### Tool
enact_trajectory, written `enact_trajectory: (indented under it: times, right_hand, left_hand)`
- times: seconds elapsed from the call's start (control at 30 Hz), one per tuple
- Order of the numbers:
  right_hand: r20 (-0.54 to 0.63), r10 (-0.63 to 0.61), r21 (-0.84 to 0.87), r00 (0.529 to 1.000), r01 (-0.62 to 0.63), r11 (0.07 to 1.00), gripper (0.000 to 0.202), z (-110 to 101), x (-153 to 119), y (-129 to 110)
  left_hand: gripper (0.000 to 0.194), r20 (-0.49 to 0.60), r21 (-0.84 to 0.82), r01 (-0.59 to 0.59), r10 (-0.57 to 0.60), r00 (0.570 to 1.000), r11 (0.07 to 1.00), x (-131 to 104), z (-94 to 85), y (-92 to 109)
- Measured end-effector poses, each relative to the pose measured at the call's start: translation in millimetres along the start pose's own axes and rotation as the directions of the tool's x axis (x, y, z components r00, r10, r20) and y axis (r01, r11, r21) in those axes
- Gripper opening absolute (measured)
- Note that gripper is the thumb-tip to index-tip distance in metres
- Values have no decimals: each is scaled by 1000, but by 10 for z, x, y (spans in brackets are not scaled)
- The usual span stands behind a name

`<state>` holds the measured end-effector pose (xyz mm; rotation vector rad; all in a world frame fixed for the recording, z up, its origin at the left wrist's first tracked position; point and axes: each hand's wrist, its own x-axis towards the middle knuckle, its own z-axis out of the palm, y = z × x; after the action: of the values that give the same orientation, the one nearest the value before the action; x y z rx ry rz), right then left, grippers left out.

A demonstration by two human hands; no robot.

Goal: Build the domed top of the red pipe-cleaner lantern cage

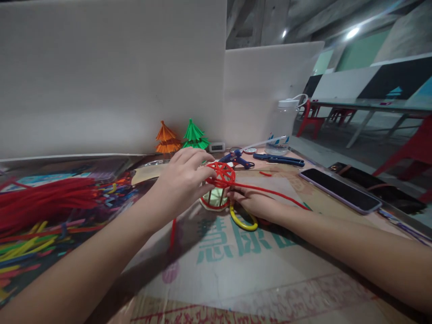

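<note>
A small round frame (219, 173) wrapped in red pipe cleaner, with spoke-like strands on top and a pale base, is between my hands. From its side a long red pipe cleaner (275, 192) runs to the right over my right wrist. My left hand (189, 175) reaches over the frame from the left, thumb and fingers closed on the red strand at its edge. My right hand (251, 202) pinches the frame's lower right side with its fingertips. Below that hand a yellow loop (243, 223) shows, its other end hidden. A red strand (173, 234) hangs beneath my left wrist.
Red pipe cleaners (50, 198) and colourful scraps (27, 252) lie left. Behind stand orange (168, 138) and green (195, 135) paper-like trees, a glue gun (236, 157) and a bottle (280, 126). A cutter knife (278, 159) and phone (339, 189) lie right.
</note>
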<state>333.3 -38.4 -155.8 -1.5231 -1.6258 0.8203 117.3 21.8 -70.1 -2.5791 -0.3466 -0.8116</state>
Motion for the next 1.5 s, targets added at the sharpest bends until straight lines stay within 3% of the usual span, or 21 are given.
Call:
enact_trajectory:
  times: [0.1,0.27,0.6,0.9,1.23,1.5]
  right_hand:
    - [-23,-8,-52,1000,7,999,23,6,5,-11]
    - [-95,-149,-282,984,117,952,19,-3,62,30]
    - [-101,-173,-344,980,129,930,20,-8,17,-25]
    - [-46,-248,-347,968,218,912,23,-20,73,81]
    - [48,-341,-324,939,338,884,22,-77,35,67]
    - [38,-418,-304,908,409,860,22,-53,73,135]
  left_hand:
    - [13,-31,-9,-18,18,999,1000,7,0,11]
    - [12,-39,9,-45,45,998,999,10,11,11]
    - [14,-57,-4,-95,95,994,995,-1,38,-27]
    - [11,-51,9,-77,78,996,997,2,14,39]
    - [12,-154,8,-242,240,959,970,-11,45,93]
    - [11,-150,16,-231,231,961,973,-17,71,74]
